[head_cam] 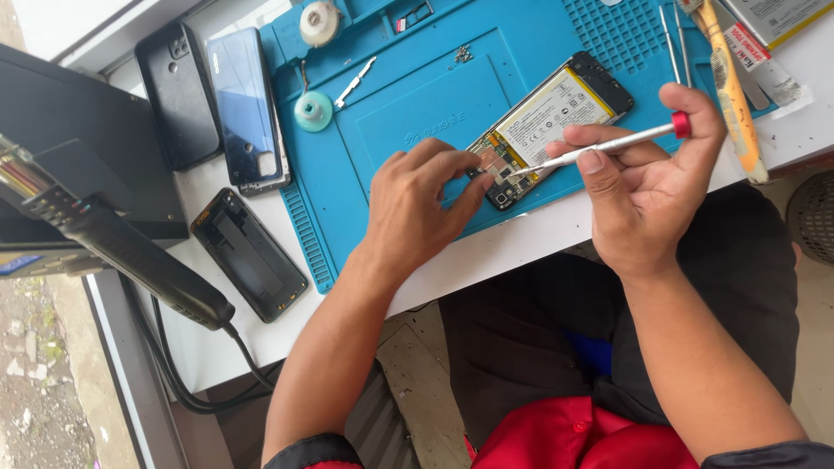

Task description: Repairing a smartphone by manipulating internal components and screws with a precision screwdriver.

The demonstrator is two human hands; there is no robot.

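An opened phone [556, 113] lies back-up on a blue work mat [408, 95], its white battery and circuit board exposed. My left hand [421, 204] rests on the mat at the phone's lower end, fingertips pinching on the board there. My right hand [647, 187] holds a slim silver screwdriver [608, 143] with a red cap, its tip touching the board near my left fingers.
Three other phones or phone backs [248, 104] lie left of the mat. A black hot-air handle [130, 252] with cable sits at the left edge. Tweezers [671, 39], a yellow-handled brush [734, 95], a small teal disc [313, 110] and loose screws [463, 54] lie about the mat.
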